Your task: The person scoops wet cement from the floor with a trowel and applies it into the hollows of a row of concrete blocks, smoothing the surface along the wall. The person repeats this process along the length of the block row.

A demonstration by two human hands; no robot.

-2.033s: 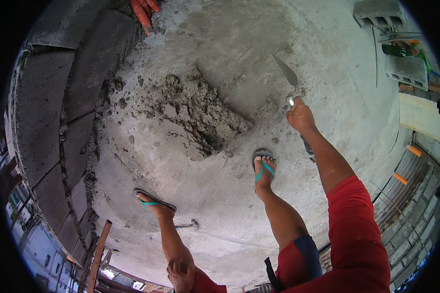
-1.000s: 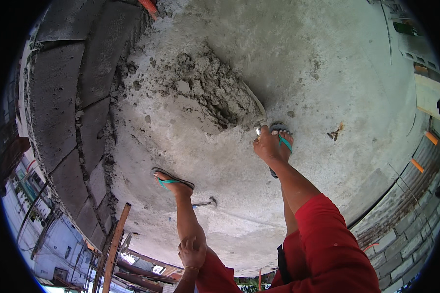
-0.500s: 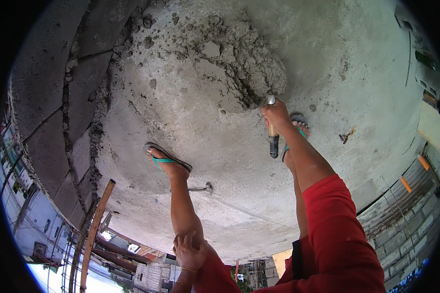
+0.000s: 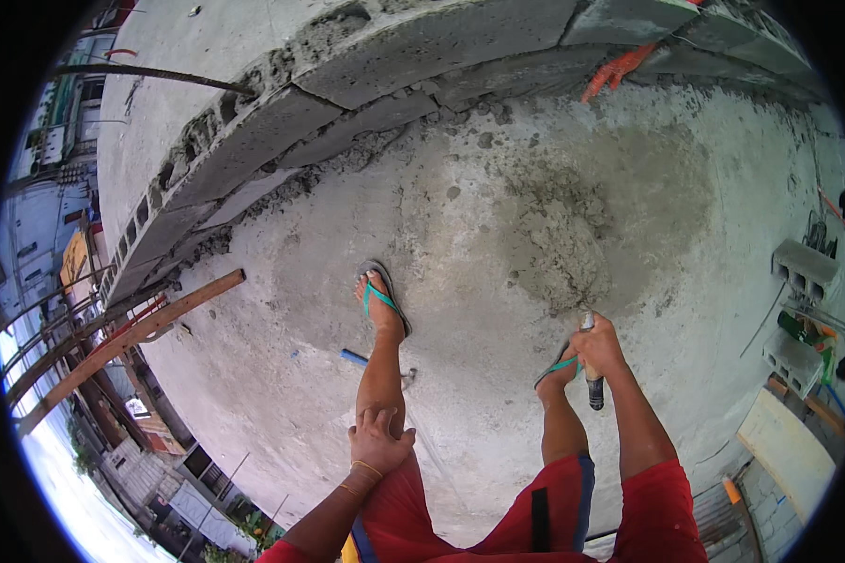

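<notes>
My right hand (image 4: 599, 347) is closed round the handle of a trowel (image 4: 595, 394), which has a pale shaft and a black end. Its blade cannot be made out against the heap of wet grey mortar (image 4: 568, 244) just beyond. The hand is beside my right foot, which wears a green-strapped flip-flop (image 4: 556, 366). My left hand (image 4: 381, 439) lies on my left knee, fingers spread over it and holding nothing. Partly behind my left leg, a hammer with a blue handle (image 4: 353, 357) lies on the concrete floor.
A low wall of hollow blocks (image 4: 441, 47) curves across the far side, with an orange glove (image 4: 620, 70) on it. One rebar rod (image 4: 155, 73) sticks out at left. A wooden beam (image 4: 131, 347) slants at the left. Loose hollow blocks (image 4: 806, 270) stand at right.
The view has swung, bringing the block wall and orange glove in along the top. My right hand still grips the trowel at the mortar's near edge; my left stays on the knee.
</notes>
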